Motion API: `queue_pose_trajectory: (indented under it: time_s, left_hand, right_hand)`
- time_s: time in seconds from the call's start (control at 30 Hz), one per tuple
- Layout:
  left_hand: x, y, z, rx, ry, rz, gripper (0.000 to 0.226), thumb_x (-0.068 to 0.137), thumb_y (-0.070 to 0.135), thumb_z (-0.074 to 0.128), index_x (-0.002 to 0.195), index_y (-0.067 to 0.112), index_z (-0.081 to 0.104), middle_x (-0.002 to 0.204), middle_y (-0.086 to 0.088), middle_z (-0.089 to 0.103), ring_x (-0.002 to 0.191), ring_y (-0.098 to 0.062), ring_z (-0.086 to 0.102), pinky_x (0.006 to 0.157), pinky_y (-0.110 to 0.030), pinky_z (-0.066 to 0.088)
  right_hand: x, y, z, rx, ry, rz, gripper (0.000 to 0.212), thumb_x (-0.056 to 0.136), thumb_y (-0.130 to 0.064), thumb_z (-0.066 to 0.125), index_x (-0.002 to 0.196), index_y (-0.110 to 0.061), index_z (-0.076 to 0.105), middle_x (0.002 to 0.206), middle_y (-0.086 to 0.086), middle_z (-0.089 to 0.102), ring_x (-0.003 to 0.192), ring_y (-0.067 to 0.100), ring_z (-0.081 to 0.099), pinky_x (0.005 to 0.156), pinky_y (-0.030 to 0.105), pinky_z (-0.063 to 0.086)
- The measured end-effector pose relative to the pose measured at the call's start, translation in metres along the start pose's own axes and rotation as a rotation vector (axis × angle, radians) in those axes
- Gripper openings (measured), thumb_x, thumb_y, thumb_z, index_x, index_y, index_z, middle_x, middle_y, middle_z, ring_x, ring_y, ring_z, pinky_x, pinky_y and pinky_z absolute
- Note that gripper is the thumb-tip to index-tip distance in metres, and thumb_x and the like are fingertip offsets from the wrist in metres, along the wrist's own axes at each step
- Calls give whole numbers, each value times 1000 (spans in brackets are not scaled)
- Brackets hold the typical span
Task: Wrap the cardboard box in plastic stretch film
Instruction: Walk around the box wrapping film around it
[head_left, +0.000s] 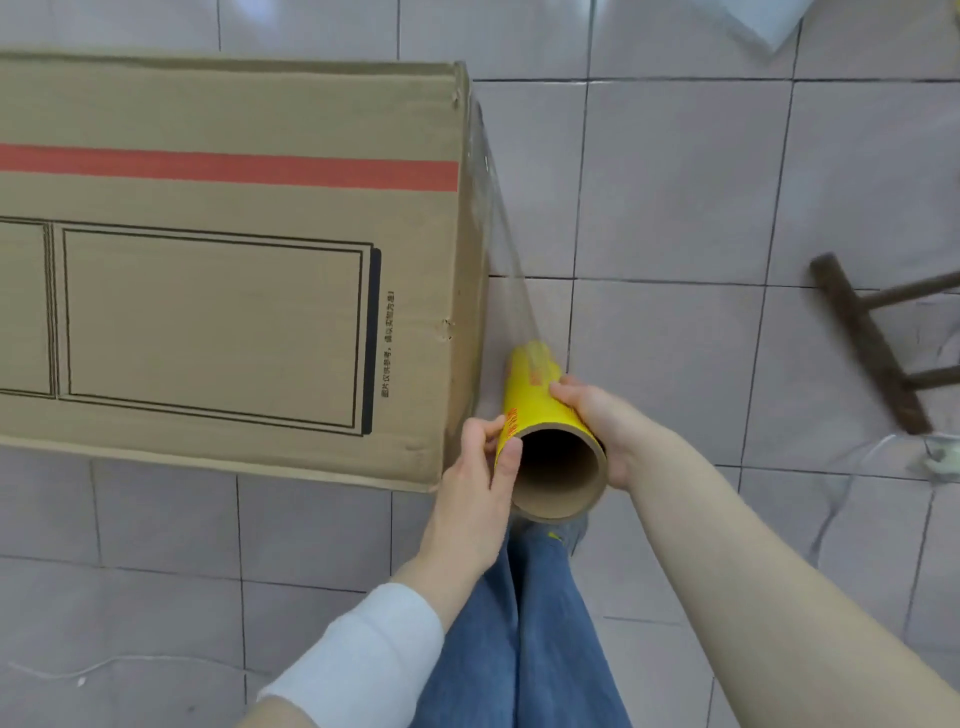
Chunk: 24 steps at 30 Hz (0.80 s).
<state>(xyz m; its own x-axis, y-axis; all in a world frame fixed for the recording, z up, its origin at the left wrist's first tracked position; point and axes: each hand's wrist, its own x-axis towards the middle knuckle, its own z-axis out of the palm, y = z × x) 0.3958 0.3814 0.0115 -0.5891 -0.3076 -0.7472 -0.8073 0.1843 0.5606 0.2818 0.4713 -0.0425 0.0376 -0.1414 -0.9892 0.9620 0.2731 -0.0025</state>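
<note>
A large brown cardboard box (218, 270) with a red stripe and black line drawings stands on the tiled floor, filling the left half of the view. A yellow roll of stretch film (535, 400) with an open cardboard core is held upright beside the box's right end. My left hand (475, 483) grips the roll's left side near the core rim. On the opposite side, my right hand (597, 421) clasps it. A clear sheet of film (498, 218) runs taut from the roll up to the box's far right corner.
A dark wooden stool (878, 332) stands at the right. Crumpled clear plastic (935, 457) lies near its leg. A thin white cord (104, 667) lies on the floor at the lower left. My legs in blue jeans (524, 623) are below the roll.
</note>
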Motion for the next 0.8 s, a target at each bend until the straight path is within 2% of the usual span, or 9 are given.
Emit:
queue_pose_trajectory:
  time_s: [0.1, 0.17, 0.27, 0.37, 0.43, 0.47, 0.57, 0.67, 0.8]
  left_hand:
    - [-24, -5, 14, -78, 172, -31, 33, 85, 51, 22, 98, 26, 40, 95, -11, 62, 79, -24, 53, 58, -25, 27]
    - [-34, -9, 25, -115, 272, -67, 37, 86, 51, 20, 94, 21, 40, 83, -5, 61, 76, -24, 56, 59, -26, 32]
    - [-43, -13, 42, -261, 294, -183, 36, 93, 45, 22, 93, 15, 41, 85, -3, 65, 72, -16, 68, 54, -15, 45]
    - [-50, -17, 45, -129, 218, -201, 33, 95, 44, 20, 93, 18, 41, 83, 4, 61, 76, -14, 64, 56, -18, 39]
    - [-46, -22, 32, 69, 160, -139, 28, 97, 39, 27, 100, 19, 45, 96, 4, 56, 89, -13, 54, 67, -17, 34]
    - [-41, -23, 23, 95, 126, -113, 28, 96, 38, 34, 112, 18, 47, 112, 3, 54, 103, -11, 51, 81, -16, 36]
    - [-16, -16, -6, 73, -68, -5, 64, 90, 42, 50, 144, 21, 24, 150, 4, 32, 137, -10, 33, 113, -31, 28]
    - [3, -7, -21, 324, -335, 77, 66, 91, 41, 49, 147, 22, 19, 153, 3, 29, 139, -14, 30, 111, -24, 24]
    - [-1, -13, -31, 408, -364, 118, 56, 94, 24, 46, 144, 34, 23, 142, -1, 43, 127, -20, 43, 105, -31, 34]
  right_hand:
    - [-1, 6, -5, -216, 91, 56, 44, 98, -43, 44, 130, -13, 49, 100, 12, 61, 77, 23, 57, 61, 31, 46]
    - [-4, 16, -13, -266, 115, 27, 38, 97, -44, 46, 124, -18, 52, 98, 6, 58, 77, 19, 54, 58, 28, 41]
    - [-3, 37, -15, -8, -15, 133, 47, 88, -57, 52, 112, -17, 58, 87, 9, 70, 68, 22, 66, 57, 29, 50]
    - [-1, 51, -16, 178, -43, 128, 47, 90, -53, 52, 109, -10, 57, 61, 12, 70, 49, 22, 68, 47, 26, 53]
    - [1, 52, -21, 203, -27, 165, 51, 90, -53, 53, 114, -8, 58, 64, 13, 71, 51, 24, 68, 52, 30, 54]
    - [2, 52, -23, 191, -18, 182, 56, 89, -54, 55, 120, -8, 58, 71, 13, 71, 57, 26, 69, 57, 33, 54]
    - [-2, 50, -21, 115, 10, 193, 58, 90, -52, 54, 128, -8, 56, 88, 15, 68, 72, 29, 65, 63, 38, 53]
    - [-6, 54, -15, 113, -11, 179, 61, 90, -54, 51, 129, -7, 56, 104, 17, 68, 80, 30, 65, 69, 39, 54]
    - [-4, 60, -8, 66, 21, 150, 64, 89, -57, 51, 127, -7, 56, 104, 17, 68, 81, 29, 66, 69, 37, 54]
